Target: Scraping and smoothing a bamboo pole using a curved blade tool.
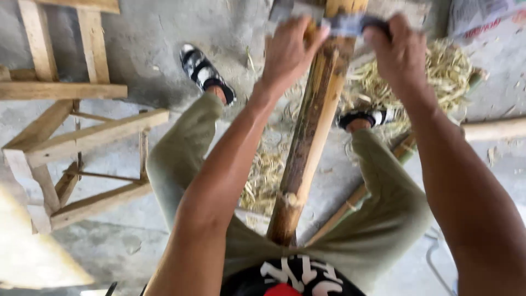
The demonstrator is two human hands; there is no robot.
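Note:
A thick bamboo pole (312, 131) runs from between my knees up and away to the top of the view. Across it, near the top, lies a flat metal blade (344, 24). My left hand (290, 49) grips the blade's left end against the pole. My right hand (400, 49) is closed around its dark right end. Both arms are stretched forward over my legs in olive trousers.
A rough wooden frame (71, 131) stands at the left on the concrete floor. Pale bamboo shavings (444, 71) lie in a heap under the pole and to the right. Another bamboo piece (493, 130) lies at the right. My sandalled feet (205, 71) rest on either side.

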